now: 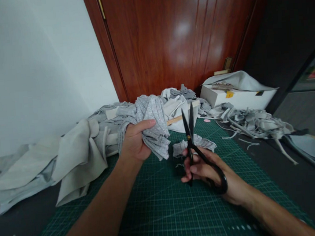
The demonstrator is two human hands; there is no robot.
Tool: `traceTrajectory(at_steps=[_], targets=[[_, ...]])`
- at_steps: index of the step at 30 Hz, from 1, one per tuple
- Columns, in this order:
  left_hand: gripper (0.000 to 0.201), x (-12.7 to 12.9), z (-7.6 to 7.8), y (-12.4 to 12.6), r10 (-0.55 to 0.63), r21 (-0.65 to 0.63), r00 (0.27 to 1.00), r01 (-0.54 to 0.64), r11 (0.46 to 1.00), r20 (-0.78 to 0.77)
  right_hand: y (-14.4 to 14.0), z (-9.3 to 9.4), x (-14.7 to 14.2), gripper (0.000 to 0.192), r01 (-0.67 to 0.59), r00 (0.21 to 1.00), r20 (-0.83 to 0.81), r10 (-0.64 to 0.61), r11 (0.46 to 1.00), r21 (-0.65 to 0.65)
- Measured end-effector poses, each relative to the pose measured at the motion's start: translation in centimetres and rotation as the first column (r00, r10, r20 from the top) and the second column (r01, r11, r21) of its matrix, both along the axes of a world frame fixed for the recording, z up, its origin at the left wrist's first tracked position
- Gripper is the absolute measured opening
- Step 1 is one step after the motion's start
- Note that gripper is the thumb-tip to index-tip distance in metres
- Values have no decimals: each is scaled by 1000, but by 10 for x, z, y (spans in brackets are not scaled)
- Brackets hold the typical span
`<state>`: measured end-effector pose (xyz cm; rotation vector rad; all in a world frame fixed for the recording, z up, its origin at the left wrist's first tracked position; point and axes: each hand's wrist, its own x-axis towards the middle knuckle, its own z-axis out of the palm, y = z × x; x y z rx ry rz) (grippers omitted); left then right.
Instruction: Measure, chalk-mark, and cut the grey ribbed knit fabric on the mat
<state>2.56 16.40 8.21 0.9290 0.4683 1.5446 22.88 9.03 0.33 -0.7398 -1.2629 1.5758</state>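
My left hand [137, 143] is closed round a bunched piece of light grey speckled fabric [153, 114], held up above the cutting mat. The thumb lies across its folds, and the gathered lower edge hangs down to the right. In my right hand [203, 167] is a pair of black scissors [189, 130], its blades slightly apart and pointing up and away from me. The blades stand to the right of the held fabric, not touching it. Behind the scissors a small crumpled grey fabric scrap [205, 143] lies on the mat, partly hidden by the blades and my fingers.
A green gridded cutting mat [160, 209] covers the middle of the surface. Large pale fabric pieces [75, 154] are heaped along the left. More folded cloth [183, 93] sits at the back, near a wooden door [161, 40]. A white box [235, 96] and thin fabric strips [257, 122] lie right.
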Motion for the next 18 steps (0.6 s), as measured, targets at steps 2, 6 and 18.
traceTrajectory(at_steps=[2,6,18], targets=[[65,-4,6,-1,17,23,1000,-17,1000,1,-2,-1,-1,36,-87,996,-14,87,996,-1],[66,-8,15,-5,48,81,999,-49,996,15,-1,-6,-2,39,-259,965,41,258,965,25],[72,-9,9,-3,68,94,997,-63,994,-48,-4,-23,-8,46,-287,955,71,287,958,-15]])
